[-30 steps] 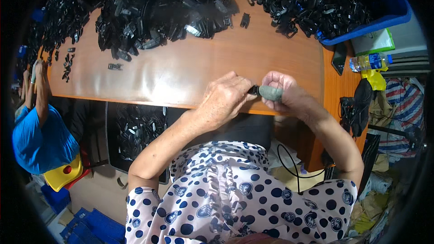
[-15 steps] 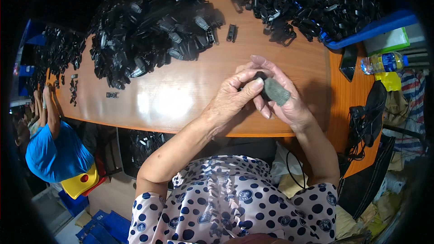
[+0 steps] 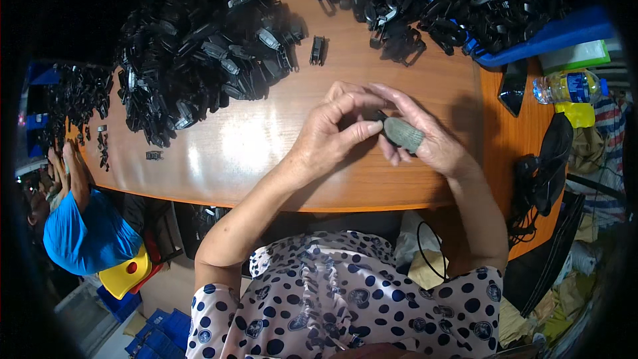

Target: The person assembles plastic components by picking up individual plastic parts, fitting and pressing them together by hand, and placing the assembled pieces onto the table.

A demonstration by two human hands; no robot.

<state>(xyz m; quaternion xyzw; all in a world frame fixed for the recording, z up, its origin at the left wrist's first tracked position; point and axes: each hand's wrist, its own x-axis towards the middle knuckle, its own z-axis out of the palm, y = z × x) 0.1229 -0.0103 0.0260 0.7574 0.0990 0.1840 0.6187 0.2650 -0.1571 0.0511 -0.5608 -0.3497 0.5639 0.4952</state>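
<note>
Above the near part of the table, my hands meet with fingers curled toward each other. My left hand (image 3: 325,129) is closed, its thumb and fingertips pinching at a small black part (image 3: 381,117), mostly hidden behind the fingers. Curved around the same spot from the other side is my right hand (image 3: 442,149), whose thumb wears a grey-green knitted thumb cover (image 3: 404,134) and bears against the part. Past the hands, a single black clip-like plastic piece (image 3: 318,50) lies on the wooden table (image 3: 266,173).
Large heaps of black plastic pieces stand at the far left (image 3: 206,46) and far right (image 3: 438,0). A blue tray edge (image 3: 545,40), a phone-like black slab (image 3: 512,90) and a water bottle (image 3: 571,88) are on the right. A person in blue (image 3: 93,229) works at left.
My left hand has shifted slightly left and its fingers have curled up more. The black part shows less between the hands. The view has swung a little, moving the heaps leftward.
</note>
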